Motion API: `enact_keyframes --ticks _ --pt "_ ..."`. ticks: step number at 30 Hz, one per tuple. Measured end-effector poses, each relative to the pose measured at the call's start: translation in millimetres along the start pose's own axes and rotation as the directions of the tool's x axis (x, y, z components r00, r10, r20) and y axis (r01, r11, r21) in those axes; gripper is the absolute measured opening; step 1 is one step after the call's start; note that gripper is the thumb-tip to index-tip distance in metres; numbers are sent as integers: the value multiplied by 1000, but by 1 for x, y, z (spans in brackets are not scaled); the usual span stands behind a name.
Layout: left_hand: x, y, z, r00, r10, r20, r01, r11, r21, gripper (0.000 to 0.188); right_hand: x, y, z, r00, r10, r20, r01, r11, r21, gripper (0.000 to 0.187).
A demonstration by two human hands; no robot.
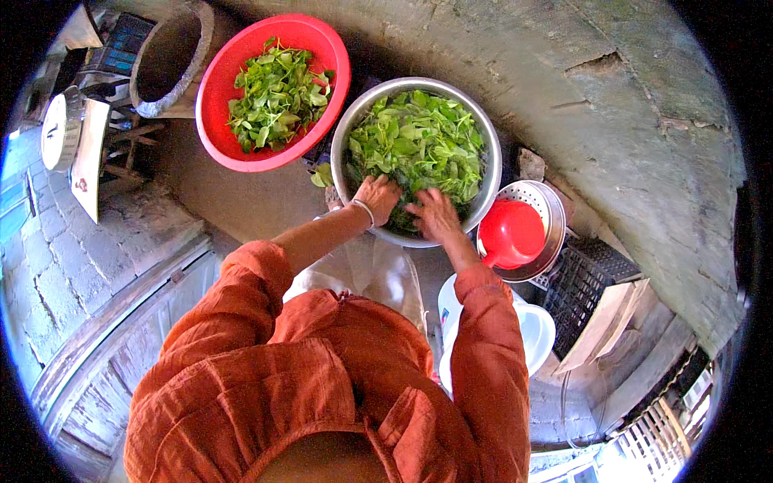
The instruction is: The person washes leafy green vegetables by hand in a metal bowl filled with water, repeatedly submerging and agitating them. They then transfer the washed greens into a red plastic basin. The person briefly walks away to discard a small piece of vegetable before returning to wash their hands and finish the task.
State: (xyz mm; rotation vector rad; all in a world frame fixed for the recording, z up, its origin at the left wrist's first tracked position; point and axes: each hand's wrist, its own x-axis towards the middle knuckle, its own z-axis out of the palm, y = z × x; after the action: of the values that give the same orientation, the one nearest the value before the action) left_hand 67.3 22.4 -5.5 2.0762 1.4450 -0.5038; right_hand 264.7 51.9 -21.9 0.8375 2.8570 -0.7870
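Observation:
A round metal basin (488, 133) is filled with loose leafy greens (419, 141), and some at the near side look dark and wet. Both my hands reach in over its near rim. My left hand (378, 198), with a bracelet at the wrist, dips among the leaves; its fingertips are hidden, so its grip cannot be made out. To its right, my right hand (436, 214) has its fingers apart and slightly blurred over the greens, with nothing visible held in them. A red plastic basin (211, 121) to the left contains more leafy greens (279, 98).
A red dipper (513, 233) lies in a perforated metal colander (547, 211) right of the metal basin. Near it are a white bucket (538, 326) and a black plastic crate (581, 282). A rough wall (564, 80) rises behind. A large hollow cylinder (205, 48) stands far left.

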Motion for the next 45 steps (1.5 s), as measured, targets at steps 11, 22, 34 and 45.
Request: enact_keyframes --ticks 11,22,34,45 --pt "-1 14 13 991 120 58 -120 993 -5 39 -1 20 -9 992 -12 127 32 987 -157 34" --pt "-3 2 26 989 137 -54 -141 986 -92 23 -2 3 -3 988 152 17 -153 986 65 21" --pt "3 9 -20 968 -244 -55 236 964 -126 49 16 10 27 903 343 -260 -298 934 195 38" --pt "-2 -16 -14 937 -226 -266 214 974 -75 48 17 9 37 943 228 -242 -109 900 421 30"
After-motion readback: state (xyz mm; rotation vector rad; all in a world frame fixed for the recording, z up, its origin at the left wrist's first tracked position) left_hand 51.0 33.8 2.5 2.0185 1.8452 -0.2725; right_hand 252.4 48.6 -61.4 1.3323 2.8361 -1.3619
